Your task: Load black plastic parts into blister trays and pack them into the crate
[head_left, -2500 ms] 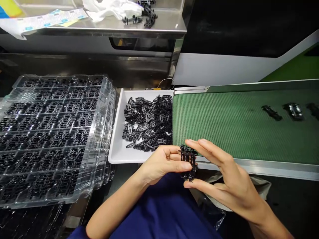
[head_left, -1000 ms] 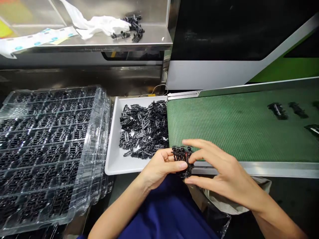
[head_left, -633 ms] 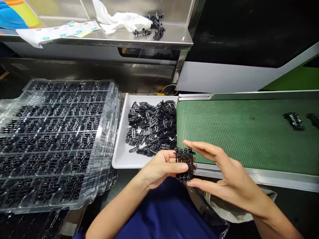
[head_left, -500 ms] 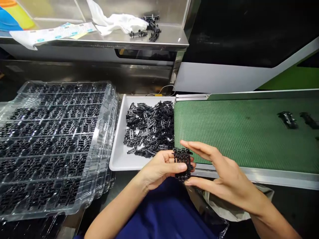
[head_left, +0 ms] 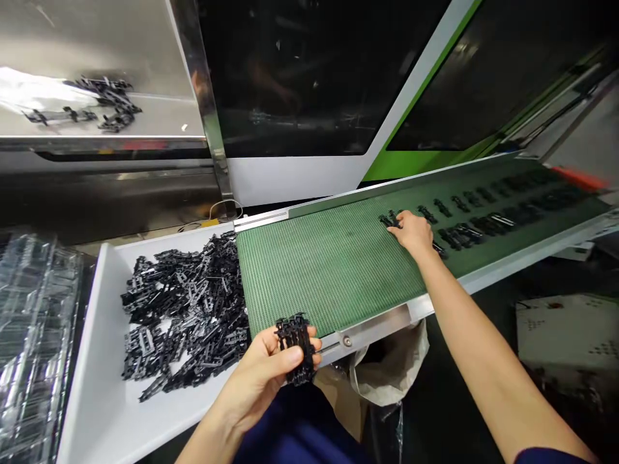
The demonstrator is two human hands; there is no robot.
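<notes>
My left hand (head_left: 264,367) is closed round a small stack of narrow black plastic parts (head_left: 296,345), thumb across the front, near the belt's left end. Out over the green conveyor belt (head_left: 309,270), my right hand (head_left: 413,233) has its fingertips closed at a black plastic part (head_left: 389,220); the fingers partly hide it. More black parts (head_left: 459,235) lie in two rows on the belt, to the right of that hand. Left of the belt, a white tray (head_left: 84,361) holds a heap of loose black parts (head_left: 193,303).
Clear plastic blister trays (head_left: 33,328) are stacked at the far left, blurred. A steel shelf (head_left: 164,119) carries a white cloth (head_left: 43,93) and several black parts. Below the belt's near rail (head_left: 377,325) hangs an open pale bag (head_left: 391,367).
The view has swung right, showing more of the belt. My right hand has left the stack and reached out to parts on the belt. My left hand keeps hold of the stack.
</notes>
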